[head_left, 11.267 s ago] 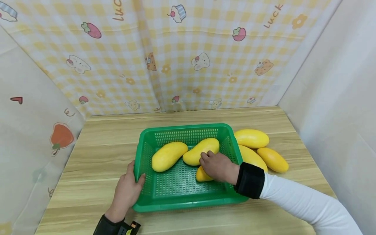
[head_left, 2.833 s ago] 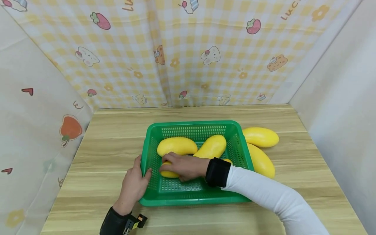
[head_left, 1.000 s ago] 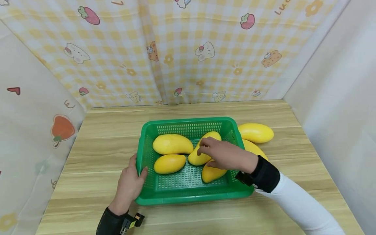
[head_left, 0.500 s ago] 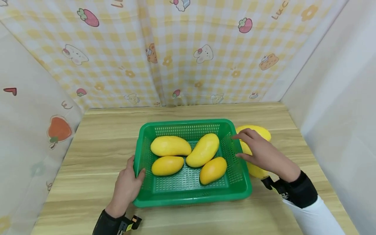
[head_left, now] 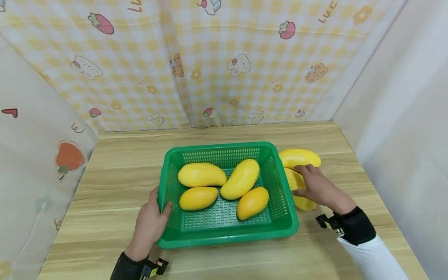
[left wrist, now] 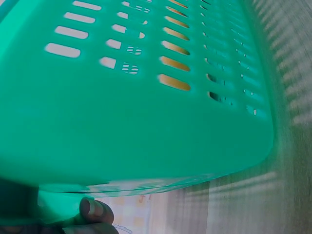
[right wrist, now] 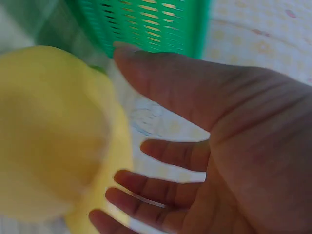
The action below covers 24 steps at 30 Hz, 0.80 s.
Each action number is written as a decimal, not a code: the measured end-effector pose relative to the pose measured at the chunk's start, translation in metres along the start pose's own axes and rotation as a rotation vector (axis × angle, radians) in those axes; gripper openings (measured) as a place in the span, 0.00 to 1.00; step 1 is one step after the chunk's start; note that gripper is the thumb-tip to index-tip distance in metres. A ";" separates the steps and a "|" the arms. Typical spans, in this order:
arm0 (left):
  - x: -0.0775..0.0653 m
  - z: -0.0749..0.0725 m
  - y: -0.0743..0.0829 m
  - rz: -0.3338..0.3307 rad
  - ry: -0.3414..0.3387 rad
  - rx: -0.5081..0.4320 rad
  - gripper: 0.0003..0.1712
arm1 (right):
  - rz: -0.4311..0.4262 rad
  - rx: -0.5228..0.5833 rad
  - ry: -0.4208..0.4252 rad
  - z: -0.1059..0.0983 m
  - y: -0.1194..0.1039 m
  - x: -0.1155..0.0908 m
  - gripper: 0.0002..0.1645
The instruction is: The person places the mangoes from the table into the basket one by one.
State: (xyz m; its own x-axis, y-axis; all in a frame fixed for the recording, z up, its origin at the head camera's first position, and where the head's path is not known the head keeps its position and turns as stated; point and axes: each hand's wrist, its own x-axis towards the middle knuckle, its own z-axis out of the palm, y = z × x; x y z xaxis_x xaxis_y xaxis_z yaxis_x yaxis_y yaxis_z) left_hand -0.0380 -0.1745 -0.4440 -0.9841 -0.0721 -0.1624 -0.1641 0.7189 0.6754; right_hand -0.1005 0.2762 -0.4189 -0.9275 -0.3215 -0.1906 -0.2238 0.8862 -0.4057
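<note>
My left hand grips the left rim of a green plastic basket, its thumb inside the wall. Inside lie two larger yellow mangoes, one at the left and one at the right, with two smaller orange-yellow mangoes, left and right, in front. My right hand is over a big yellow mango outside the basket's right wall. In the right wrist view its thumb and fingers are spread, apart from that mango. Behind it lies another yellow mango.
The basket stands on a light wood-grain table. A yellow checked curtain hangs behind, with white cloth walls at the left and right. Both wrists wear black bands.
A second small mango from the right is now in the basket, and the left large mango lies turned. My right hand has moved out rightward to the mangoes outside. The left hand keeps its grip.
</note>
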 end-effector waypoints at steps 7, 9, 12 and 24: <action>0.001 0.000 0.000 0.000 0.004 -0.005 0.34 | 0.015 -0.029 0.029 0.024 0.007 0.012 0.50; 0.000 0.000 0.000 -0.003 0.005 -0.005 0.34 | 0.024 -0.033 0.036 0.027 0.008 0.014 0.51; 0.000 0.000 -0.001 -0.003 0.003 -0.002 0.34 | 0.075 -0.019 0.025 0.028 0.009 0.014 0.53; 0.001 0.000 -0.001 0.006 0.008 -0.011 0.34 | 0.150 0.023 0.011 0.013 0.012 0.003 0.51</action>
State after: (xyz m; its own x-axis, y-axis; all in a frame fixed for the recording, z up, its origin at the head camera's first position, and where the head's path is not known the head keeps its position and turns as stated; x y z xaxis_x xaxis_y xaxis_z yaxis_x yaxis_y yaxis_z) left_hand -0.0386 -0.1759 -0.4449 -0.9857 -0.0732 -0.1520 -0.1584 0.7119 0.6842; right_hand -0.1021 0.2814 -0.4356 -0.9533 -0.1823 -0.2409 -0.0758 0.9162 -0.3934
